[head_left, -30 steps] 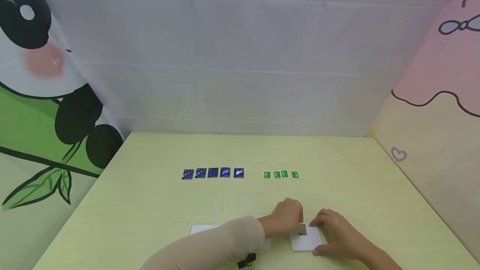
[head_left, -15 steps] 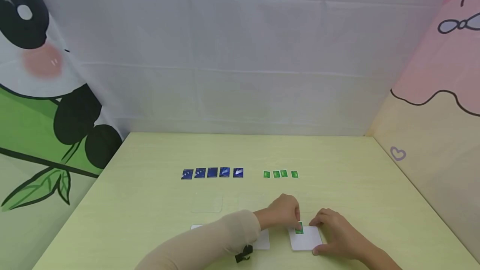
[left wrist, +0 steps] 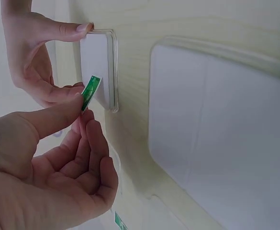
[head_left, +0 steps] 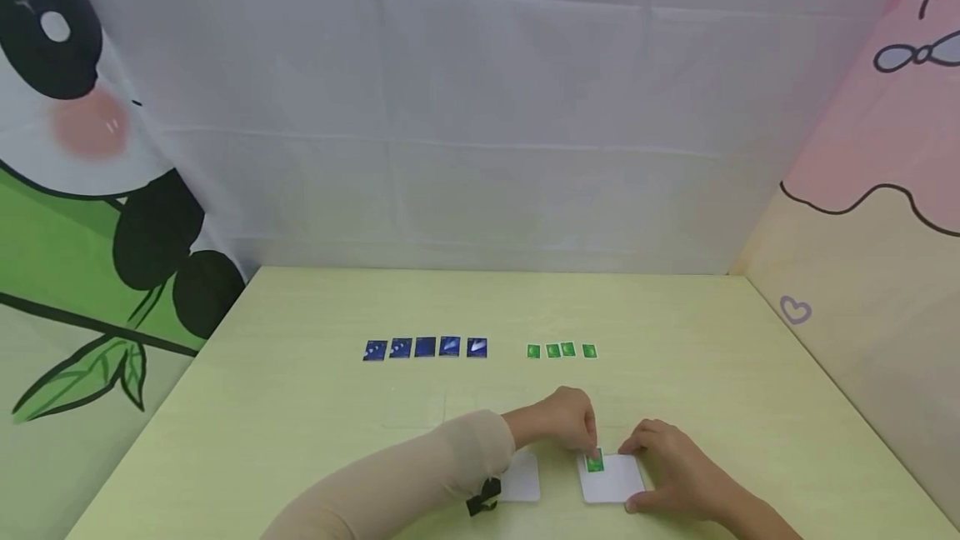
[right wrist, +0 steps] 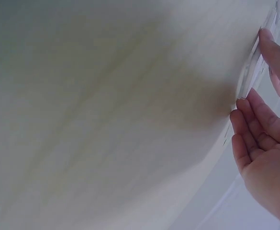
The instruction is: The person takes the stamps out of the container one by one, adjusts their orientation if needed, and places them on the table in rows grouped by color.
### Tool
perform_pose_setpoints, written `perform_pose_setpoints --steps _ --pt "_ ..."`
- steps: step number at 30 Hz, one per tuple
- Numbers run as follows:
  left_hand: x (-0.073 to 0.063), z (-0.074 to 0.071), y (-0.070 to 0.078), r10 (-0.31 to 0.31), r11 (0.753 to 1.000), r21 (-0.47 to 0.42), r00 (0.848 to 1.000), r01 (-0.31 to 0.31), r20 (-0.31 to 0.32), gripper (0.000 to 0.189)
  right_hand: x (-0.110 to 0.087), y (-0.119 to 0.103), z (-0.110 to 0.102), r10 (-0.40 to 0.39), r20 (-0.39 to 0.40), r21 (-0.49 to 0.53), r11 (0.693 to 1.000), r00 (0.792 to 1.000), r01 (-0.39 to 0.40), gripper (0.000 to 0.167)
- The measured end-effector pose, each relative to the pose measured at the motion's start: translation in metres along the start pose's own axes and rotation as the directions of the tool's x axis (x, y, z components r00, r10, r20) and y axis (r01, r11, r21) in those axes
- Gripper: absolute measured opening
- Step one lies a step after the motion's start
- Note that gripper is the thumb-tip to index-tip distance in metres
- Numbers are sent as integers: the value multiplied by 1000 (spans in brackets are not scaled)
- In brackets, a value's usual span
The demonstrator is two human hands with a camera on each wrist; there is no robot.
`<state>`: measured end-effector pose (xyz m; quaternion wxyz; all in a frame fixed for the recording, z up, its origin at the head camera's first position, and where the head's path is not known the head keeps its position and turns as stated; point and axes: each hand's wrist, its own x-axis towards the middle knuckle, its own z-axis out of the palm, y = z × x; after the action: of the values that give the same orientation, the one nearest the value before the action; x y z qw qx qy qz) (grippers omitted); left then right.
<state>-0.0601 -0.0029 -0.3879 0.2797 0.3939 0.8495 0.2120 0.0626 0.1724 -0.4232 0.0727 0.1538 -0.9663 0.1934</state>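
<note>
My left hand (head_left: 564, 419) pinches a small green picture sticker (head_left: 595, 462) between thumb and fingertips. The sticker overlaps the far left corner of a white square plate (head_left: 617, 483); in the left wrist view it stands tilted against the white face. That view shows a clear rim (left wrist: 114, 72) around the plate. My right hand (head_left: 678, 469) grips the plate's right side, with its thumb at the near corner and fingers at the far one. In the right wrist view, thumb and fingertips touch the plate's thin edge (right wrist: 249, 72).
Another white square plate (head_left: 522, 480) lies left, partly behind the sleeve (head_left: 420, 482). Several blue picture squares (head_left: 425, 347) and several green ones (head_left: 568, 349) form a row farther back. A faint clear square (head_left: 414, 408) lies nearer. Fabric walls enclose the table.
My left hand has shifted slightly left with the green sticker, toward the plate's far left corner. More of the sticker shows now. The right hand keeps its place.
</note>
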Motion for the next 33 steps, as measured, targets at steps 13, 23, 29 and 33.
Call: perform_pose_setpoints --steps 13,23,29,33 --pt "0 -4 -7 -5 1000 4 999 5 54 15 1 0 3 29 34 2 1000 999 -29 50" --pt "-1 -8 -14 3 1000 9 998 -3 60 14 1 0 4 37 40 -9 999 998 -37 52" --pt "-1 -14 -18 3 999 -35 998 -1 65 15 3 -1 4 35 39 -29 999 999 -34 52" --pt "-1 -17 -20 1 998 -61 998 3 64 14 3 -1 4 32 31 -38 999 999 -31 52"
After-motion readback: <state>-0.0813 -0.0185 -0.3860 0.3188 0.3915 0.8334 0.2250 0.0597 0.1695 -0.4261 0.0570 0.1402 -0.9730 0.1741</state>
